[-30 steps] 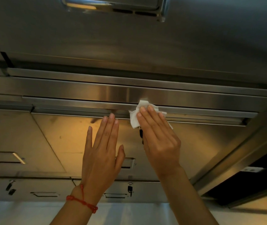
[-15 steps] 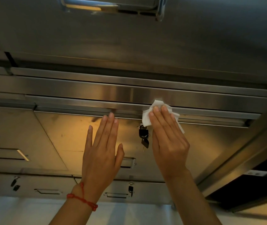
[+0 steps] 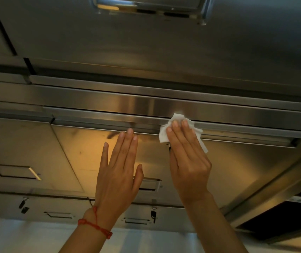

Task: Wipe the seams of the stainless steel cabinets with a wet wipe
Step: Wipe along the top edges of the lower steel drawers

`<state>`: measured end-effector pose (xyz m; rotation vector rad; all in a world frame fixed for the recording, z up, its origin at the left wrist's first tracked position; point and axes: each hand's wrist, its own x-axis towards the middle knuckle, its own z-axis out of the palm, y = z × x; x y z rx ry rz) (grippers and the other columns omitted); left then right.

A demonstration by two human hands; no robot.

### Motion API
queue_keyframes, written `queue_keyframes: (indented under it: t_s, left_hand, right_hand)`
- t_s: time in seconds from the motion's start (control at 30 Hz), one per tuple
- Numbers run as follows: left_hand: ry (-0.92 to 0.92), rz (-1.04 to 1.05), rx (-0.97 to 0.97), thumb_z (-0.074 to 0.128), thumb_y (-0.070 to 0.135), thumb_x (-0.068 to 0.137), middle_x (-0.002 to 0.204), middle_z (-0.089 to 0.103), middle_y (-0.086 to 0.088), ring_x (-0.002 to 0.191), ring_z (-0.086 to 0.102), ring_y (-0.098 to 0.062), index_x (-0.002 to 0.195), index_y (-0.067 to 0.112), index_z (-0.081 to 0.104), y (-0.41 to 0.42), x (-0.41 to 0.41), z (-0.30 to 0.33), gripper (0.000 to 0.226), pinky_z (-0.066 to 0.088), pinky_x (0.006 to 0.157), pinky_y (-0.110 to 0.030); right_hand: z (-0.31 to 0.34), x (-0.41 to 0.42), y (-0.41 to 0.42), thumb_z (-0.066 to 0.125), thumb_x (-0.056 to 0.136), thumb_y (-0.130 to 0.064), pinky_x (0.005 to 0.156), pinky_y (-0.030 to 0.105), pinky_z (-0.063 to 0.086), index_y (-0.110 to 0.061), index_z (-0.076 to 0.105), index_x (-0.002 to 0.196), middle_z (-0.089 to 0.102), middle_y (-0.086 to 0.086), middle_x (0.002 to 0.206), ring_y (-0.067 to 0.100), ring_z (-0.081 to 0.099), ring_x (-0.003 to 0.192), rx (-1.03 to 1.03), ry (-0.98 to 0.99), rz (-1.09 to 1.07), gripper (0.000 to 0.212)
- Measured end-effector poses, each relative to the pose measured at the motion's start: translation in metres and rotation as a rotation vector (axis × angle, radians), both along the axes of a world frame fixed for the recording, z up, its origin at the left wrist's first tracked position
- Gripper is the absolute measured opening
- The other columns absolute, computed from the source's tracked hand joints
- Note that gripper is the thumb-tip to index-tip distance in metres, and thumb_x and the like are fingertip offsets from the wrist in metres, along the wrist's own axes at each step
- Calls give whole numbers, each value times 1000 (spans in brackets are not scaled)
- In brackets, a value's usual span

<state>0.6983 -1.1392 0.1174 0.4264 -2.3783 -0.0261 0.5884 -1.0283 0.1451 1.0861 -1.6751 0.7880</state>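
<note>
Stainless steel cabinets fill the view. A horizontal seam [image 3: 100, 123] runs along the top edge of the middle cabinet door [image 3: 237, 165]. My right hand [image 3: 188, 161] presses a white wet wipe [image 3: 164, 133] flat against that seam with straight fingers. The wipe sticks out above and on both sides of the fingertips. My left hand [image 3: 118, 176], with a red string bracelet at the wrist, lies flat on the door left of the right hand, fingertips touching the seam's lower edge.
A recessed handle [image 3: 150, 184] sits partly behind my left hand. Another recessed handle [image 3: 14, 171] is on the left door. Keys [image 3: 153, 214] hang in a lock on the lower row. A large handle [image 3: 146, 6] is on the upper door.
My right hand slid the wipe to the right along the seam, then shifted back a little and now covers the hanging keys that showed beside it. My left hand stayed put.
</note>
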Motion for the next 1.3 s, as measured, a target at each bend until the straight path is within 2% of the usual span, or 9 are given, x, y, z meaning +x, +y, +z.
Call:
queue_keyframes:
  t_s: [0.43, 0.97, 1.2, 1.3]
  left_hand:
    - [-29, -38, -4, 36, 29, 88, 148, 25, -15, 139, 18, -23, 141, 4, 23, -44, 27, 2, 60, 17, 110, -50]
    - [-17, -50, 16, 38, 28, 87, 148, 25, -14, 139, 18, -24, 141, 3, 27, -78, 51, 1, 61, 12, 111, -49]
    - [-25, -54, 39, 36, 30, 87, 148, 24, -13, 138, 17, -23, 140, 5, 23, -86, 59, 5, 60, 14, 110, -49]
    - [-27, -52, 57, 36, 31, 88, 148, 25, -14, 139, 17, -24, 141, 5, 23, -91, 64, 10, 60, 17, 112, -53]
  right_hand:
    - [-1, 32, -51, 47, 99, -9, 101, 41, 44, 1, 63, 113, 62, 19, 118, 29, 56, 116, -5, 20, -4, 24]
    - [6, 64, -95, 41, 101, -14, 95, 45, 49, 2, 65, 110, 63, 19, 117, 31, 58, 113, 42, 27, 44, 31]
    - [11, 75, -107, 45, 97, -10, 92, 44, 51, 2, 66, 110, 63, 18, 117, 30, 59, 114, 105, 22, 84, 27]
    - [15, 79, -109, 53, 92, -7, 91, 45, 52, 2, 66, 111, 63, 18, 118, 30, 58, 114, 141, 28, 92, 25]
